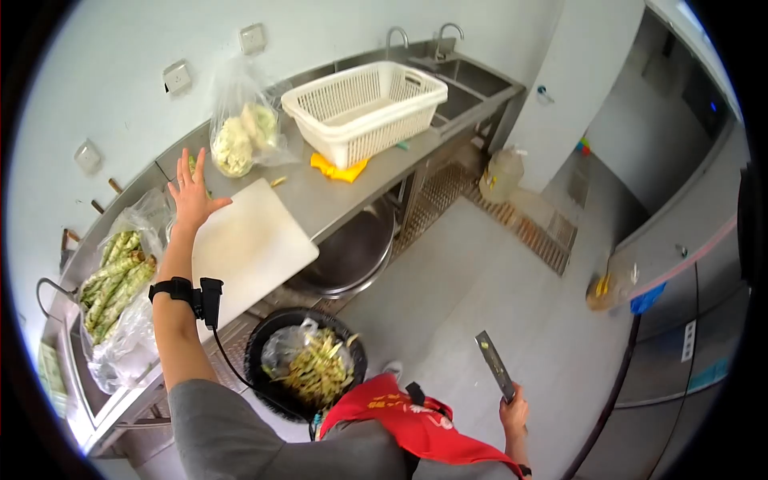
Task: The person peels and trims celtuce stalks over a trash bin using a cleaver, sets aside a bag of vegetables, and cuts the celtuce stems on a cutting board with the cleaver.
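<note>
My left hand (192,196) is raised with its fingers spread, holding nothing, above the far left corner of a white cutting board (256,232). A few green bits show just behind it. Away from the counter on the right, my right hand (514,412) is wrapped round the handle of a cleaver (495,364); its narrow-looking dark blade points up and left, with small bits stuck on it. Left of the board, several celtuce stalks (120,284) lie in an open clear plastic bag (148,216). Cauliflower (232,148) sits in another clear bag behind the board.
A white plastic basket (364,108) stands on the steel counter (320,200), with an orange cloth (338,168) by it. Below are a large steel bowl (344,256) and a black bin (256,360) holding peelings. Sinks (476,76) lie at the far end.
</note>
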{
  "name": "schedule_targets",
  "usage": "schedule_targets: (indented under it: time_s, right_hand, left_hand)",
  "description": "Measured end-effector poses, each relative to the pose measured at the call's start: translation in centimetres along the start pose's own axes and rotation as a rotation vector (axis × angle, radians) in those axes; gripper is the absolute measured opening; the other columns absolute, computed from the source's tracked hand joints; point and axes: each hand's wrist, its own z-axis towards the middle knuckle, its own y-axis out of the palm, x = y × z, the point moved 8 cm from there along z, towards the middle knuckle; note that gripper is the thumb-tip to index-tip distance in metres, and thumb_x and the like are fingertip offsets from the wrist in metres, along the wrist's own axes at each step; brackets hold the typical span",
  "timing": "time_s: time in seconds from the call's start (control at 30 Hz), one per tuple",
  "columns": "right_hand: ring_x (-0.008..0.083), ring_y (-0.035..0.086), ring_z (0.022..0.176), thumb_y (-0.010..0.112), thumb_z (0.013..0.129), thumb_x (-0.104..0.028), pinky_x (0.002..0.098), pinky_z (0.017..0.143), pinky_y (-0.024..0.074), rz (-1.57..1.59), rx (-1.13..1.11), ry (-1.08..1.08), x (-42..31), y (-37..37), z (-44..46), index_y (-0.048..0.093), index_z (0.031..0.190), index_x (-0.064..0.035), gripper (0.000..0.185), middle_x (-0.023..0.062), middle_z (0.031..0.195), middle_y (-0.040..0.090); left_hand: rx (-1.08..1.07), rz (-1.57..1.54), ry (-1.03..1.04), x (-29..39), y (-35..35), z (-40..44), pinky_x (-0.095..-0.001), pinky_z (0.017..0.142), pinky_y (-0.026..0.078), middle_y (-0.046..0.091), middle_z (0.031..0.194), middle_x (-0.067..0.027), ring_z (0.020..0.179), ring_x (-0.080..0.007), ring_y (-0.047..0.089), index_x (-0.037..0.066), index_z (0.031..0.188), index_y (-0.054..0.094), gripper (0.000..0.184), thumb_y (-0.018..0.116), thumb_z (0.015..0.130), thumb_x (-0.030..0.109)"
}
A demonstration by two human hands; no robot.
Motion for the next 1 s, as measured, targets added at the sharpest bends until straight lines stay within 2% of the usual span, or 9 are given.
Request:
schedule_targets:
  time_s: [0.17, 0.27, 0.3, 0.6, 0.73, 0.87, 0.9, 0.93, 1.0]
  right_hand:
    - [0.0312, 0.059, 0.053, 0.064, 0.073, -0.004, 0.0439, 0.052, 0.0428, 0.023, 0.107, -0.105, 0.3, -0.1, 13.1, 0.051, 0.117, -0.0131, 0.047, 0.0119, 0.056, 0.055]
    - [0.0294, 0.059, 0.053, 0.063, 0.073, -0.004, 0.0417, 0.051, 0.0429, 0.072, 0.083, -0.104, -1.2, -0.3, 21.0, 0.051, 0.116, -0.0119, 0.046, 0.0117, 0.057, 0.056]
    - [0.0370, 0.061, 0.061, 0.064, 0.075, -0.008, 0.0450, 0.056, 0.0459, 0.055, 0.026, -0.077, -1.9, -0.2, 23.7, 0.049, 0.120, -0.0114, 0.047, 0.0145, 0.063, 0.060]
    - [0.0261, 0.051, 0.046, 0.063, 0.073, -0.005, 0.0392, 0.051, 0.0418, 0.130, -0.021, -0.166, -10.7, 2.3, 43.3, 0.052, 0.116, -0.0086, 0.045, 0.0096, 0.052, 0.052]
    - [0.0199, 0.046, 0.045, 0.059, 0.072, -0.001, 0.0360, 0.049, 0.0388, 0.111, -0.051, -0.201, -14.0, 4.0, 48.4, 0.052, 0.114, -0.0060, 0.043, 0.0057, 0.049, 0.045]
    - [0.0185, 0.047, 0.047, 0.057, 0.070, -0.001, 0.0360, 0.050, 0.0391, 0.144, -0.057, -0.161, -18.8, 3.9, 48.9, 0.053, 0.111, -0.0035, 0.041, 0.0056, 0.049, 0.045]
    - [0.0190, 0.046, 0.047, 0.056, 0.070, -0.001, 0.0361, 0.050, 0.0390, 0.172, -0.053, -0.142, -19.1, 4.2, 49.1, 0.054, 0.109, -0.0033, 0.039, 0.0053, 0.049, 0.045]
    - [0.0190, 0.046, 0.047, 0.056, 0.070, -0.002, 0.0360, 0.050, 0.0388, 0.132, -0.053, -0.109, -19.7, 4.6, 49.6, 0.054, 0.108, -0.0033, 0.038, 0.0054, 0.049, 0.045]
    - [0.0191, 0.045, 0.047, 0.055, 0.069, -0.002, 0.0356, 0.050, 0.0384, 0.058, -0.055, -0.032, -21.2, 4.8, 49.4, 0.054, 0.106, -0.0032, 0.037, 0.0055, 0.049, 0.044]
  left_hand:
    - [-0.093, 0.123, 0.023, 3.8, 6.2, 6.1, -0.0684, 0.098, 0.025, -0.001, 0.153, -0.0114, 0.139, -0.0360, 0.012, 0.033, 0.147, 0.006, 0.131, 0.087, 0.045, 0.041]
    - [-0.161, 0.227, 0.033, 5.9, 9.0, 10.0, -0.0669, 0.098, 0.028, -0.003, 0.153, -0.0128, 0.139, -0.0361, 0.012, 0.035, 0.146, 0.003, 0.133, 0.087, 0.044, 0.042]
    - [-0.183, 0.260, 0.031, 6.2, 10.0, 11.2, -0.0663, 0.098, 0.029, -0.004, 0.153, -0.0133, 0.139, -0.0363, 0.012, 0.035, 0.146, 0.002, 0.133, 0.087, 0.045, 0.043]
    - [-0.491, 0.500, 0.017, 8.9, 19.0, 19.0, -0.0638, 0.099, 0.030, -0.011, 0.151, -0.0197, 0.140, -0.0401, 0.004, 0.037, 0.145, -0.004, 0.128, 0.083, 0.052, 0.052]
    - [-0.537, 0.552, 0.158, 7.3, 26.2, 21.0, -0.0637, 0.104, 0.021, -0.014, 0.153, -0.0125, 0.140, -0.0419, -0.002, 0.035, 0.143, 0.028, 0.086, 0.074, 0.070, 0.033]
    - [-0.471, 0.376, 0.217, 3.2, 32.5, 24.4, -0.0544, 0.107, 0.024, 0.058, 0.117, -0.0145, 0.119, -0.0278, 0.049, 0.019, 0.112, 0.059, 0.036, 0.056, 0.078, 0.011]
    - [-0.260, 0.295, 0.145, 1.8, 30.1, 26.2, -0.0469, 0.104, 0.030, 0.065, 0.083, -0.0062, 0.093, -0.0237, 0.061, 0.016, 0.104, 0.061, 0.030, 0.053, 0.076, 0.006]
    - [-0.059, 0.058, 0.063, -1.2, 28.0, 27.3, -0.0440, 0.099, 0.034, 0.063, 0.082, -0.0069, 0.090, -0.0240, 0.059, 0.014, 0.099, 0.060, 0.027, 0.052, 0.075, 0.005]
    - [-0.069, -0.013, -0.232, -7.2, 26.8, 28.5, -0.0486, 0.093, 0.036, 0.060, 0.104, -0.0085, 0.102, -0.0289, 0.055, 0.009, 0.090, 0.059, 0.017, 0.059, 0.074, 0.005]
